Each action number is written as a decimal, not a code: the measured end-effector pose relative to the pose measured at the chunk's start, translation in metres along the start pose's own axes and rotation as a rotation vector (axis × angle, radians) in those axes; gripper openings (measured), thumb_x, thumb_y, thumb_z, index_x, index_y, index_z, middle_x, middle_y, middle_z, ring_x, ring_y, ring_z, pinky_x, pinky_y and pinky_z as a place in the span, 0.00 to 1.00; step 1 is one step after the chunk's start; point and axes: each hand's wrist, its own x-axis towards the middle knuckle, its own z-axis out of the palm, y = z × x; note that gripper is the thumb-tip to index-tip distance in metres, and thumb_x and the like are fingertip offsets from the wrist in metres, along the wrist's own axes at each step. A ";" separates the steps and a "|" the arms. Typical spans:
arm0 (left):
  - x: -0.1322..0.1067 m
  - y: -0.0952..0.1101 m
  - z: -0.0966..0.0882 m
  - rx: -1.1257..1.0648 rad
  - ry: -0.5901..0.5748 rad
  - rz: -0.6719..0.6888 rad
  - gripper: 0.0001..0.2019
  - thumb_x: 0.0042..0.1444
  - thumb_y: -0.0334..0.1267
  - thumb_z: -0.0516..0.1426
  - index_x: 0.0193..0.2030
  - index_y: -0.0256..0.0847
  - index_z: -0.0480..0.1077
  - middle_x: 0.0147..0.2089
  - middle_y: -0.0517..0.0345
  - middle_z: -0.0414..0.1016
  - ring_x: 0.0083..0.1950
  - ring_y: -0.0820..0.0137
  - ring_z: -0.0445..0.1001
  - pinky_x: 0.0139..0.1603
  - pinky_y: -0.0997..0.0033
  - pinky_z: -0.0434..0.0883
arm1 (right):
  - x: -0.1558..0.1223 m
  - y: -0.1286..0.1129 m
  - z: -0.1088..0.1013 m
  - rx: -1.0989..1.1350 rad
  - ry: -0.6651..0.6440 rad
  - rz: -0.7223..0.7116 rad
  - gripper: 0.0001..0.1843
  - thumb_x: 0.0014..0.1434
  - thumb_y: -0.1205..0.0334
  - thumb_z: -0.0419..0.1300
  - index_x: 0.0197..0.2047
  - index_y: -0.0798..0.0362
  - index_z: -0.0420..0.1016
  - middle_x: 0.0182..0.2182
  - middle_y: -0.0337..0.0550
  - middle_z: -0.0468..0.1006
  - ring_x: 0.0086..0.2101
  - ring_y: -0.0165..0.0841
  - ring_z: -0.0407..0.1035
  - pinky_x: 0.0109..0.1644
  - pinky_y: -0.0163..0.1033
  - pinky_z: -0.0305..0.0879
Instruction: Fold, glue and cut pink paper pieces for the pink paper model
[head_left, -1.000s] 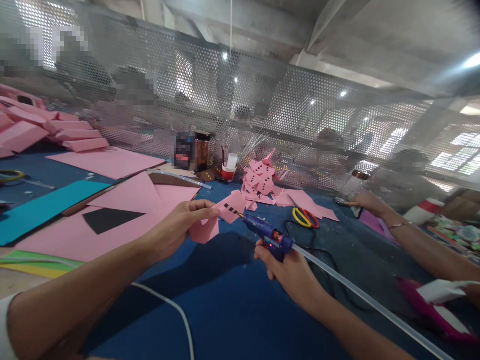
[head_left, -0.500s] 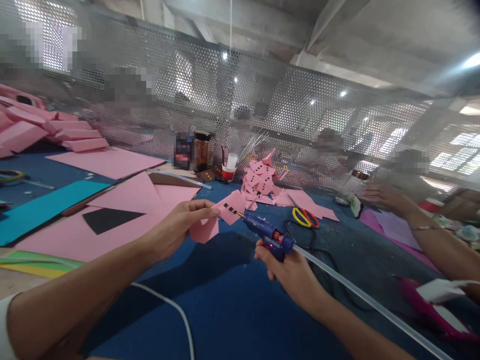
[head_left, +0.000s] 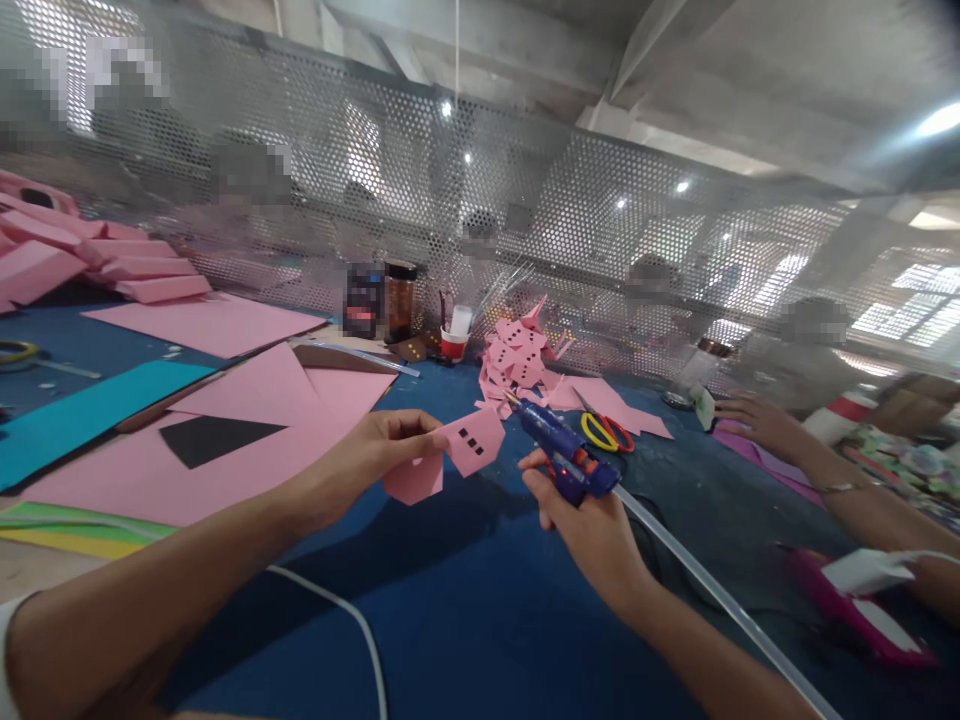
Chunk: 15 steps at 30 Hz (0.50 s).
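A folded piece of pink paper [head_left: 414, 478] is pinched in my left hand [head_left: 390, 450]. Its right flap bears several small black squares in a row. My right hand [head_left: 581, 510] is wrapped round a blue hot glue gun [head_left: 559, 440], with a long clear glue stick [head_left: 705, 575] running out of its back. The gun's nozzle points up and left, just right of the paper and apart from it. Behind the nozzle stands a pile of pink paper pieces [head_left: 517, 355] with similar black squares.
Scissors [head_left: 607, 432] with yellow and red handles lie beyond the glue gun. Pink sheets [head_left: 202, 322], a black piece [head_left: 217, 440] and a teal strip [head_left: 97, 410] lie at left. A jar [head_left: 400, 302] and cup [head_left: 454, 343] stand behind. Another person's hand [head_left: 765, 425] is at right.
The glue gun's nozzle has moved off the paper's black squares, up and to the right. The pink paper has dropped slightly and turned. The other person's hand has shifted.
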 end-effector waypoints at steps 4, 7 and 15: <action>-0.004 0.001 0.008 0.077 -0.063 -0.011 0.17 0.54 0.52 0.63 0.36 0.38 0.74 0.27 0.58 0.75 0.26 0.74 0.69 0.25 0.76 0.59 | 0.004 0.003 0.001 0.051 -0.014 -0.049 0.17 0.61 0.47 0.61 0.45 0.51 0.76 0.24 0.36 0.73 0.22 0.28 0.66 0.29 0.34 0.67; -0.005 -0.003 0.012 0.138 -0.109 0.008 0.16 0.55 0.51 0.62 0.36 0.37 0.75 0.27 0.60 0.73 0.26 0.75 0.67 0.25 0.77 0.58 | 0.004 0.002 0.003 0.079 -0.016 -0.042 0.16 0.59 0.48 0.63 0.42 0.52 0.76 0.27 0.36 0.75 0.21 0.26 0.66 0.27 0.33 0.66; -0.004 -0.010 0.013 0.190 -0.133 0.048 0.15 0.56 0.49 0.61 0.38 0.37 0.76 0.32 0.57 0.75 0.31 0.71 0.69 0.28 0.76 0.61 | 0.005 0.001 0.005 0.036 0.026 -0.021 0.15 0.58 0.50 0.64 0.41 0.53 0.75 0.27 0.37 0.75 0.21 0.27 0.67 0.27 0.34 0.68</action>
